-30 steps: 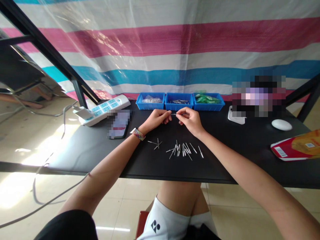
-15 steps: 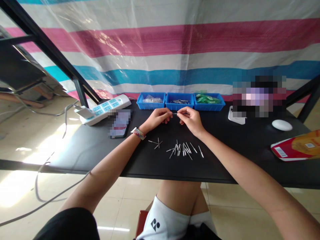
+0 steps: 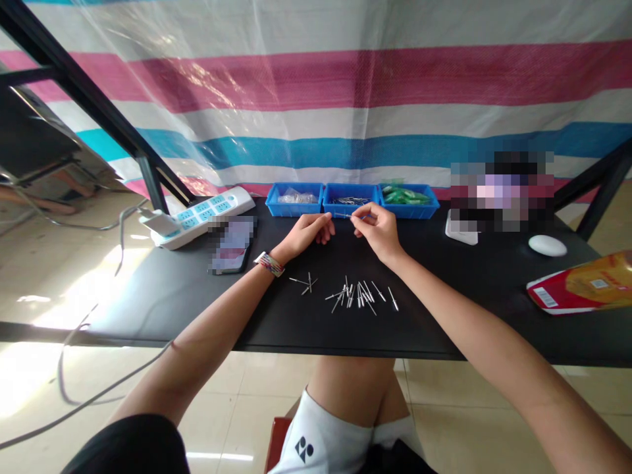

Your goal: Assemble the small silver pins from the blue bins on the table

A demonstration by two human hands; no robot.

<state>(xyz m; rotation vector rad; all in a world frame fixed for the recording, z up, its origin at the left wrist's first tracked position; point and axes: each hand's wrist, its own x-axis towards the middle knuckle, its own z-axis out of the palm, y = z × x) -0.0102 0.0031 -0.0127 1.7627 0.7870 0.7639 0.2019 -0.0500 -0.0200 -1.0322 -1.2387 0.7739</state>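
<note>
My right hand (image 3: 378, 230) pinches a thin silver blind rivet (image 3: 345, 216) between thumb and fingers, its narrow end pointing left. Facing it, my left hand (image 3: 309, 236) has thumb and forefinger pressed together; whatever they hold, if anything, is too small to make out. Both hands are just in front of the blue bins. Closer to me, a loose pile of blind rivets (image 3: 359, 295) lies on the black table (image 3: 419, 329). A smaller group of rivets (image 3: 309, 283) rests to its left.
Behind my hands stand a blue bin of clear plastic bits (image 3: 295, 208), a blue bin of metal pieces (image 3: 351, 209) and a blue bin of green packets (image 3: 409, 209). A power strip (image 3: 202, 214) and phone (image 3: 231, 245) lie left; a white mouse (image 3: 548, 245) and red-yellow bag (image 3: 573, 289) right.
The view has shifted slightly. My fingertips have risen a little toward the middle bin, and the rivet in my right hand now sits in front of its edge.
</note>
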